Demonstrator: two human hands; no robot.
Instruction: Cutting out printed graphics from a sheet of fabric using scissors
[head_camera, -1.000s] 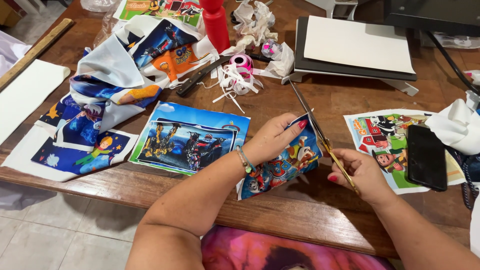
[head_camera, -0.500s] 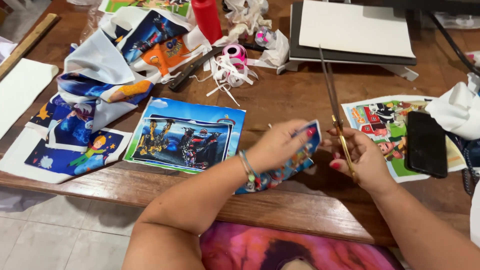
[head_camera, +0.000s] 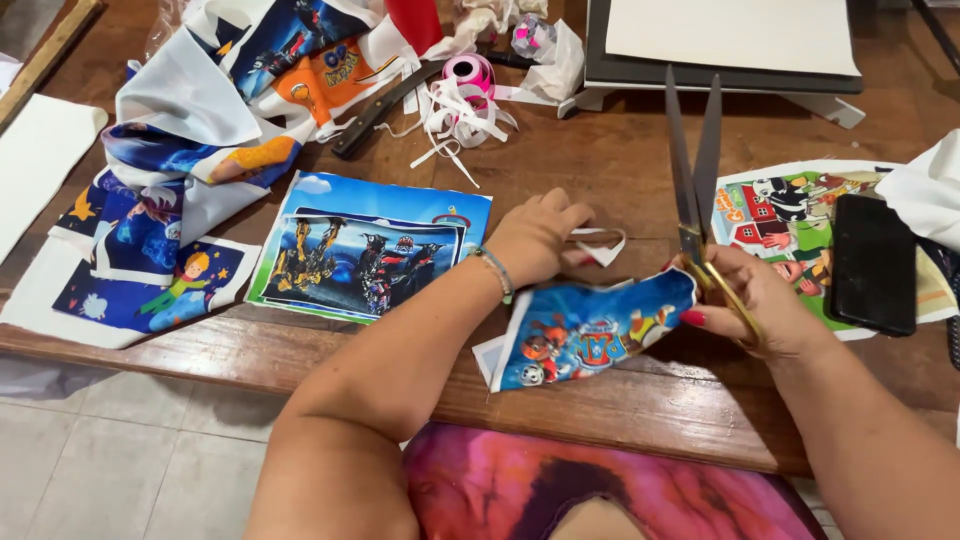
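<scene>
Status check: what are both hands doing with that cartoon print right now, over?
Left hand on print. Right hand grips scissors, blades up, slightly apart. Phone beside right hand.

looks like a small craft workshop, maybe home-run: wooden bench (head_camera: 300, 350) over tiled floor (head_camera: 130, 440), strewn with printed cartoon fabric sheets (head_camera: 365, 250), a heap of offcuts (head_camera: 200, 110), pink ribbon spool (head_camera: 468, 72) with white strips, scissors (head_camera: 692, 170), and what seems a flat heat press (head_camera: 730, 45) at the back.
</scene>
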